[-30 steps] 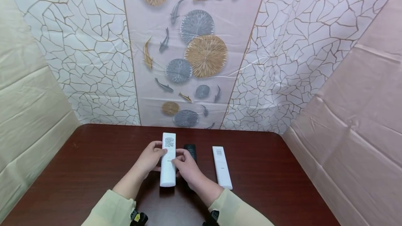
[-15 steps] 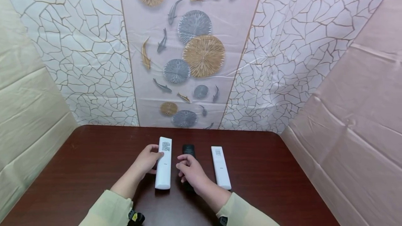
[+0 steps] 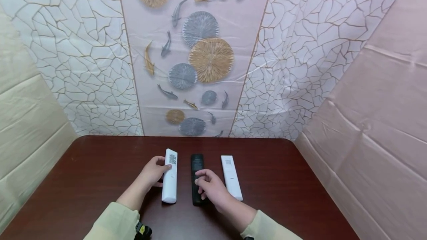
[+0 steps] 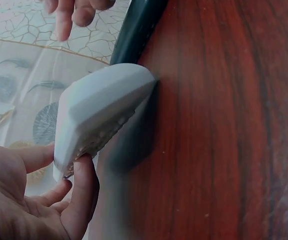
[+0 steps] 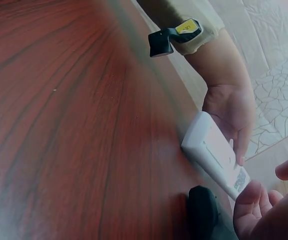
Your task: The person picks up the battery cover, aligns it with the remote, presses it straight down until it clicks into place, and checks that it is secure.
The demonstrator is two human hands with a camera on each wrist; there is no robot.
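Note:
My left hand (image 3: pixel 154 172) pinches a white remote control (image 3: pixel 170 180) by its left edge. The thumb lies on its back, by a printed QR code. The left wrist view shows the remote (image 4: pixel 98 97) tilted, its near end close to the table and raised buttons on the underside. My right hand (image 3: pixel 213 188) hovers over the lower right part of a black remote control (image 3: pixel 197 164), fingers loosely curled around nothing. To the right lies a second white remote control (image 3: pixel 231 177), back side up, partly covered by the right hand in the head view.
All three remotes are on or over a dark red-brown wooden table (image 3: pixel 110 169). Behind its far edge hangs a patterned cloth (image 3: pixel 207 62), with plain pale cloth walls (image 3: pixel 370 121) at both sides. A black wrist device (image 5: pixel 166 40) sits at the left sleeve.
The right hand has let go of the left white remote and moved right, over the black one. The left hand has lowered that white remote and tilted it sideways.

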